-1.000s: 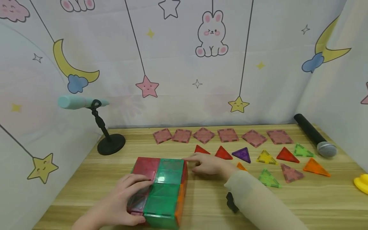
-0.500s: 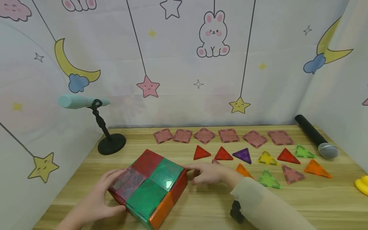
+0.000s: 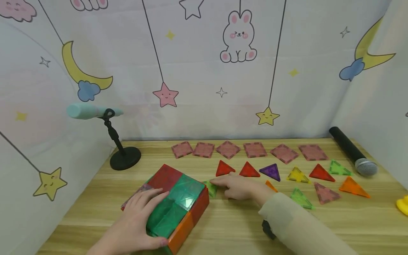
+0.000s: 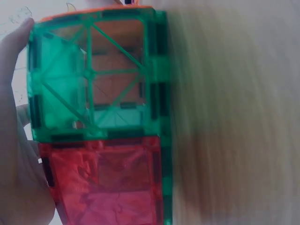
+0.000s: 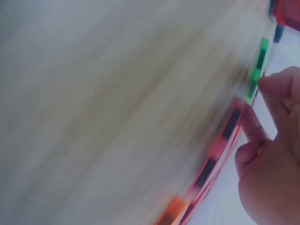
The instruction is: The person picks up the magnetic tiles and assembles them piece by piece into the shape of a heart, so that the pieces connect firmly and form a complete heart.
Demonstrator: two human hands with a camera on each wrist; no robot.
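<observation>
A box built of magnetic tiles (image 3: 187, 191) stands turned at an angle on the table, with red, green and clear purplish tiles on top and orange and red ones on its right side. My left hand (image 3: 134, 216) rests over its top left part, fingers spread across the tiles and thumb at the near corner. In the left wrist view, a green tile with lattice ribs (image 4: 89, 72) forms a side wall. My right hand (image 3: 242, 187) touches a light green tile (image 3: 211, 190) beside the box with its index finger. A reddish tile (image 5: 220, 145) lies close to that hand.
Pink square tiles (image 3: 255, 150) line the back. Several triangular tiles, among them a purple one (image 3: 271, 172) and an orange one (image 3: 354, 187), lie at the right. Microphones (image 3: 353, 152) stand and lie at the sides. A yellow object (image 3: 403, 204) sits at the right edge.
The box was turned at an angle and now stays so. My left hand slid from its left corner onto the top. My right fingertip moved off the box's corner, and a green tile shows there.
</observation>
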